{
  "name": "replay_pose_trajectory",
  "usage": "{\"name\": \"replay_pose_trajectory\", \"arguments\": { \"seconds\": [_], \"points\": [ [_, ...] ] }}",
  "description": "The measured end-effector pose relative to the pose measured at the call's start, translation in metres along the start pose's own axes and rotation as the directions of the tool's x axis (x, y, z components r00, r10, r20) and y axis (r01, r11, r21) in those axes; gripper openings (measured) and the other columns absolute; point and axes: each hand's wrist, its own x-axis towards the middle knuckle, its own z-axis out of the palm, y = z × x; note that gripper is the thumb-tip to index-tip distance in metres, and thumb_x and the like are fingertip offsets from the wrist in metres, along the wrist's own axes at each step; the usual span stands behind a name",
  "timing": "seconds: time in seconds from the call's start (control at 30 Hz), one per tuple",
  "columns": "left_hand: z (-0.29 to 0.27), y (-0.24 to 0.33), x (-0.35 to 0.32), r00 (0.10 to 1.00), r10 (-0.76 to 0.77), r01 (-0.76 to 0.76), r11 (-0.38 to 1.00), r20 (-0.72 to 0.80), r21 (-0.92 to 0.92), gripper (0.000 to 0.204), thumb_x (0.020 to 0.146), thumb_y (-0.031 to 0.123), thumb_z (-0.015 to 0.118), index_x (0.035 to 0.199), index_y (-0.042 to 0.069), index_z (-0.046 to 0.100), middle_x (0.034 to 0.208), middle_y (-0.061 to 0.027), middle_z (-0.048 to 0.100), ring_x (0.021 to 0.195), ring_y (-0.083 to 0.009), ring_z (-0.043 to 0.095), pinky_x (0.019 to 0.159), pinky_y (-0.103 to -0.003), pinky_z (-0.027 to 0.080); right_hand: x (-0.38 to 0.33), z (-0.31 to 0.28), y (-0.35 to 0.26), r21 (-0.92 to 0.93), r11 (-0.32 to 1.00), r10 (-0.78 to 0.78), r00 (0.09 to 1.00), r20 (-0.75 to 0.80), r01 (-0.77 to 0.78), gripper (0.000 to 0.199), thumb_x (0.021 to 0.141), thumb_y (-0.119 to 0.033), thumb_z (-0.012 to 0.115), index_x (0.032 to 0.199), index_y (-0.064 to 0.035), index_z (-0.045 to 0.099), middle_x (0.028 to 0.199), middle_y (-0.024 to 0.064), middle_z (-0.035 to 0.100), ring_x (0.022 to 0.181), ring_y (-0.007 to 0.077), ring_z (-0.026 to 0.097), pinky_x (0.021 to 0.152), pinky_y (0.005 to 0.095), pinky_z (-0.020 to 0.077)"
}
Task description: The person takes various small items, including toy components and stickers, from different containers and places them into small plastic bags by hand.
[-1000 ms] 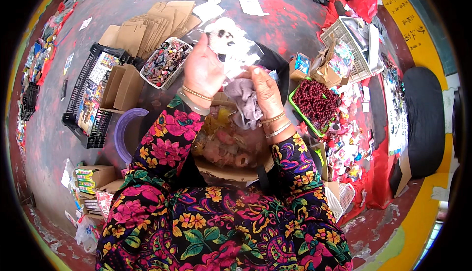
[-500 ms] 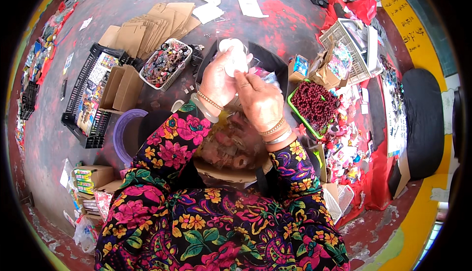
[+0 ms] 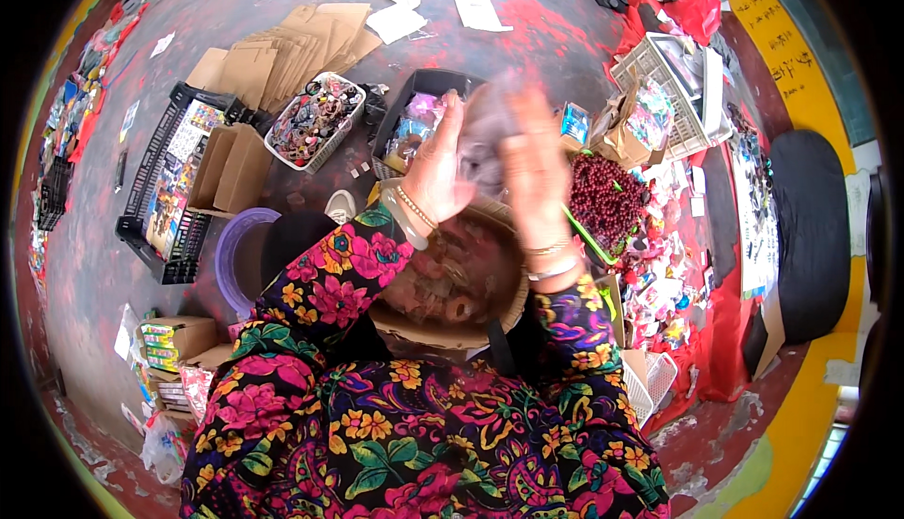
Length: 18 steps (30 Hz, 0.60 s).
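Observation:
My left hand is raised over a round tan-rimmed container, its fingers stretched upward and the palm turned to the right. Facing it, my right hand is smeared by motion, so its grip is unclear. Between the two palms is a blurred greyish-purple thing; its kind does not show. Inside the container below lie clear plastic-wrapped pieces. Just beyond my hands stands a black crate with colourful packets, partly covered by my left hand.
Left are a white basket of hair ties, a purple bucket, an open cardboard box and a black crate. Right, dark red beads fill a green-rimmed tray. Flattened cardboard lies farther off.
My hands have moved apart, the right one swinging right and blurring. The white round pieces in them no longer show; a greyish blur is between the palms.

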Motion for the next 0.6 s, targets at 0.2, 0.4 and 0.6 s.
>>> {"name": "replay_pose_trajectory", "arguments": {
  "seconds": [0.2,0.4,0.6],
  "points": [
    [-0.009,-0.011,-0.002,0.998,-0.068,0.067,0.996,-0.003,-0.060,0.051,0.093,0.047,0.036,0.131,0.012,0.038,0.126,-0.0040,0.047,0.114,-0.0170,0.047,0.098,-0.033,0.036,-0.007,0.028,0.002,-0.297,0.953,-0.061,0.998,0.000,0.058,0.043,0.081,-0.018,0.056,0.120,-0.0025,0.051,0.128,0.0239,0.042,0.119,0.0400,0.039,0.099,0.0480,0.0285],
    [-0.024,-0.024,-0.005,0.991,-0.093,0.088,0.995,0.097,0.055,0.040,0.091,0.014,0.048,0.129,0.005,0.039,0.118,-0.0066,0.051,0.108,-0.0166,0.051,0.090,-0.031,0.043,0.003,0.019,0.031,-0.239,0.968,0.016,0.974,-0.226,-0.072,0.032,0.085,-0.015,0.052,0.112,0.0013,0.055,0.119,0.0280,0.048,0.104,0.0410,0.051,0.089,0.0411,0.0418],
    [-0.018,-0.005,-0.015,0.960,0.153,-0.248,0.847,0.233,0.469,0.032,0.091,0.007,0.044,0.120,-0.003,0.046,0.110,-0.0108,0.057,0.100,-0.0191,0.057,0.088,-0.031,0.045,0.005,-0.003,0.061,0.509,0.699,0.632,0.767,-0.113,-0.501,0.035,0.077,0.006,0.046,0.107,-0.0022,0.061,0.099,0.0108,0.058,0.090,0.0169,0.056,0.079,0.0273,0.0462]
  ]
}}
